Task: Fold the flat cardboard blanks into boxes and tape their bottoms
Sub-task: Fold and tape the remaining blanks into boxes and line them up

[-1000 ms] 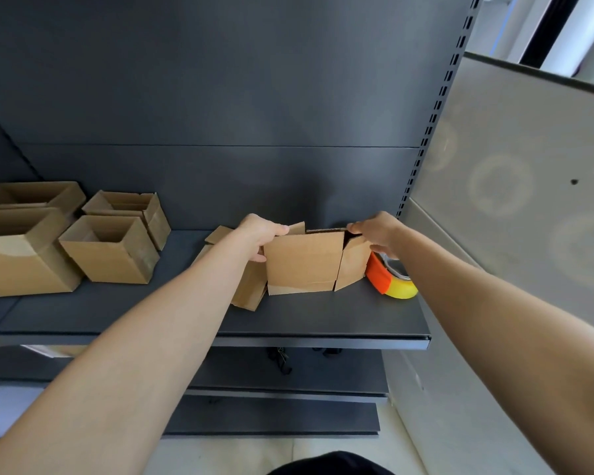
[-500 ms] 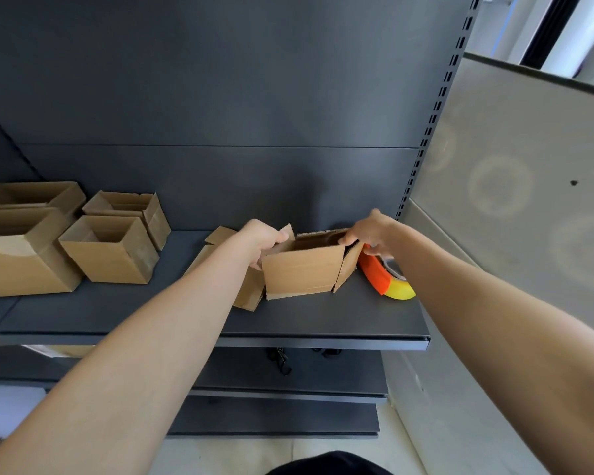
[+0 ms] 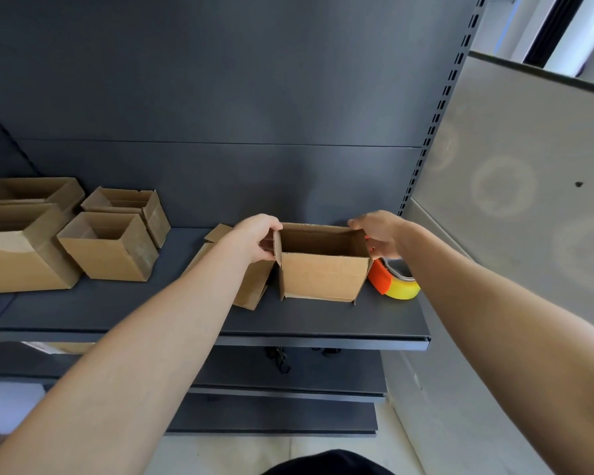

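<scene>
Box (image 3: 323,275) is standing squared-up, open top upward, on the shelf (image 3: 323,325) toward its right end, about midway between back wall and front edge. Left hand (image 3: 258,238) is gripping the left top flap and right hand (image 3: 378,234) is pinching the right rim, so both are closed on cardboard.

Step in hand, by my reading: opening the blank into shape. Bottom flaps are apparently hanging unfolded.

Next move is calling for turning it over, folding the flaps in and taping. Tape roll (image 3: 396,286) is sitting just beside, at the shelf's right edge. Flat blanks (image 3: 251,289) are lying just left, with finished boxes (image 3: 107,248) toward the left end.

My brown cardboard box (image 3: 321,275) stands upright, squared open, on the shelf (image 3: 323,322). Flat blanks (image 3: 251,286) lie just left; yellow-orange tape (image 3: 398,286) just right.
</scene>
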Demonstrator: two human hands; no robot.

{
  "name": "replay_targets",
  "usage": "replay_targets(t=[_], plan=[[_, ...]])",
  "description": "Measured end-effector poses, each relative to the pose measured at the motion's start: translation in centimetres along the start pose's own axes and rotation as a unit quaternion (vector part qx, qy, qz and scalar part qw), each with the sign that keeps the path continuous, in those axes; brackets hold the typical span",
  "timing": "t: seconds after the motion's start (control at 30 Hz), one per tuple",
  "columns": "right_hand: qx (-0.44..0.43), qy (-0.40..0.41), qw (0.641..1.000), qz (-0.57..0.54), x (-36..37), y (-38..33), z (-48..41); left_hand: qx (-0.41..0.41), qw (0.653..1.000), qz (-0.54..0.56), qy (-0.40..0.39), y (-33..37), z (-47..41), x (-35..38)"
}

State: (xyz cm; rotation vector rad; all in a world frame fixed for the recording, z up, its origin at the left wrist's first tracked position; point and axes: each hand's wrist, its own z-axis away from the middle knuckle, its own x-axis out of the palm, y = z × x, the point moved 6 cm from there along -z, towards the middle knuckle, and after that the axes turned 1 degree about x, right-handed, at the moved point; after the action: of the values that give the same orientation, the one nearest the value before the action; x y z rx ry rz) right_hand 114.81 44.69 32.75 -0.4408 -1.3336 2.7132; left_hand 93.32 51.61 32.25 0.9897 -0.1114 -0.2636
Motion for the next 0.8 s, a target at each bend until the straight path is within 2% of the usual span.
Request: replay_targets(t=[0.13, 0.23, 0.47, 0.8], plan=[[0.019, -0.014, 0.998, 0.06, 0.2, 0.5, 0.1, -0.001, 0.999, -0.013, -0.033, -0.2, 0.1, 0.6], [0.024, 0.018, 0.994, 0.102, 0.3, 0.8, 0.2, 0.0, 0.998, -0.047, -0.036, -0.3, 0.1, 1.4], [0.01, 0.087, 0.989, 0.12, 0.1, 0.8, 0.0, 0.017, 0.996, -0.077, -0.036, -0.6, -0.2, 2.1], [0.015, 0.11, 0.987, 0.118, -0.5, 0.9, -0.3, 0.039, 0.997, -0.059, -0.042, -0.6, 0.2, 2.4]])
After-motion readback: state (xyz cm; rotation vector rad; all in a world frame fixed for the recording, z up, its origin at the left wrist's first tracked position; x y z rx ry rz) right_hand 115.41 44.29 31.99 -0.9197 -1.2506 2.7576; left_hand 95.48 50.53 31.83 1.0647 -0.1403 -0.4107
